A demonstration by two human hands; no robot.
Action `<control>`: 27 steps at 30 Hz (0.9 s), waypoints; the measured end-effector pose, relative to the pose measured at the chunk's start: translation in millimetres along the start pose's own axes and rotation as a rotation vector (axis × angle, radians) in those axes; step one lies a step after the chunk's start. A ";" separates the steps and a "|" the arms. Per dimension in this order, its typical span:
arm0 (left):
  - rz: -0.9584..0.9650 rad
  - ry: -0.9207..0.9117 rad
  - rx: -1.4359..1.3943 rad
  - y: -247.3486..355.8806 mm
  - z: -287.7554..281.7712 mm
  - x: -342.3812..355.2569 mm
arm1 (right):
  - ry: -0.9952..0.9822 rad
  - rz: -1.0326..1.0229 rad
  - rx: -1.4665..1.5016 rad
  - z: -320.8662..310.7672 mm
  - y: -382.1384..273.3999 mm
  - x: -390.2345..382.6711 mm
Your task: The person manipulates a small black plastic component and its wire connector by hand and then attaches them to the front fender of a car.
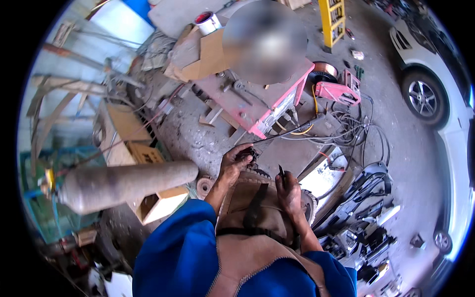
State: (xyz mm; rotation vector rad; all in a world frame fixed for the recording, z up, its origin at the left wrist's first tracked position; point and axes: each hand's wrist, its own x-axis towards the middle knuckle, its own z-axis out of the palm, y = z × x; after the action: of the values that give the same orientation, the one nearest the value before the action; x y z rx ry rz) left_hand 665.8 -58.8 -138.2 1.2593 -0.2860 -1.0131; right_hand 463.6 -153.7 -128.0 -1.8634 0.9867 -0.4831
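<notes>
My left grip (236, 162) pinches the cable (289, 132) and my right grip (289, 192) holds the tool (281, 171), so I should keep the cable still.

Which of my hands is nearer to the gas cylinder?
Left. Your left hand is to the right of the gas cylinder, nearer its valveless end; your right hand is farther right.
</notes>
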 end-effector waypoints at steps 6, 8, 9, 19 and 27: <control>-0.068 -0.131 0.052 15.5 -55.9 65.3 | 0.011 0.084 -0.133 39.9 -56.9 19.4; -0.146 -0.157 0.048 24.2 -56.2 80.7 | 0.047 0.127 -0.159 50.6 -56.1 23.5; -0.157 -0.152 0.063 28.7 -57.5 85.3 | 0.052 0.133 -0.164 57.7 -57.1 26.9; -0.136 -0.109 0.066 33.1 -57.7 101.1 | -0.077 0.144 -0.183 74.7 -64.9 80.8; -0.165 -0.002 0.084 22.3 -50.1 105.2 | -0.045 0.101 -0.164 87.6 -56.9 91.4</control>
State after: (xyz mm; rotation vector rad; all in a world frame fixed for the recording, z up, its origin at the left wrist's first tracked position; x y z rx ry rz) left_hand 769.4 -106.9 -170.6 1.3748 -0.2308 -1.1529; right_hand 602.0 -164.6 -127.5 -1.9490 1.1123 -0.3061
